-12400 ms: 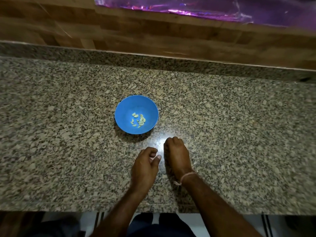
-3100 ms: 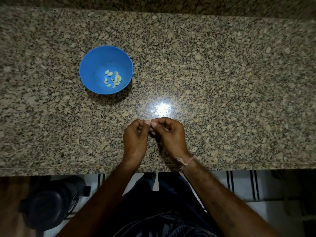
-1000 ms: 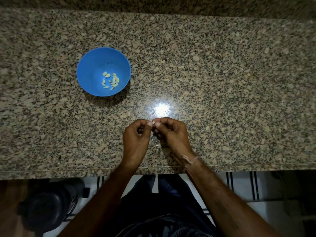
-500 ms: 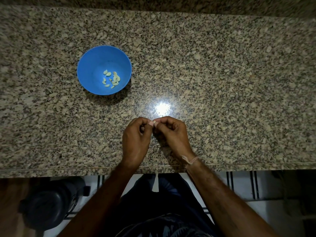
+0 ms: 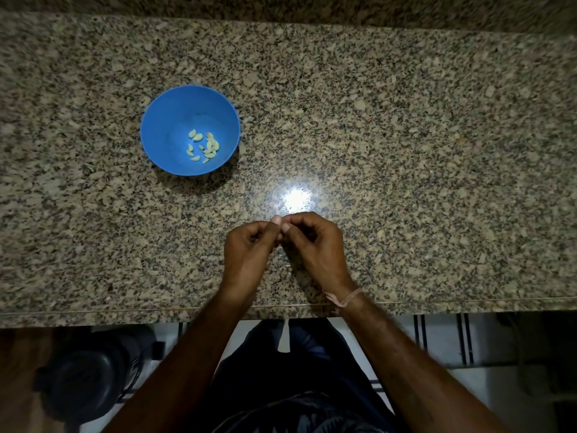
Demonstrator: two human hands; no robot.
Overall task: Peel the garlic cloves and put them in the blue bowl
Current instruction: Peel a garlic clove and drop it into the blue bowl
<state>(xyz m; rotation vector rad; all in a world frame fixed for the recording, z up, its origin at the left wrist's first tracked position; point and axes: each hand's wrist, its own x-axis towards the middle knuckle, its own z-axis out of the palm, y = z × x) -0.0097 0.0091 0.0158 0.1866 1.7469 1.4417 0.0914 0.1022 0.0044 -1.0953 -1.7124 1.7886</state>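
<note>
Counter: speckled granite worktop (image 5: 406, 135), hands near its front edge.
Bowl: round blue plastic bowl (image 5: 168, 120), standing well apart from the hands, beyond them to the left.
Left hand (image 5: 246, 254): fingers curled, tips meeting the right hand's; what it pinched could not be told.
Right hand (image 5: 315, 248): likewise curled, contents hidden.
Cloves: peeled pale garlic cloves (image 5: 204, 146), lying in the bowl.

Bench (image 5: 406, 135): the blue bowl (image 5: 168, 120) is your one standing obstacle. Toward you and to the right of the bowl, your left hand (image 5: 246, 254) and right hand (image 5: 315, 248) meet fingertip to fingertip, well apart from it; bare granite lies between. Right of the bowl and behind it, open surface.
</note>
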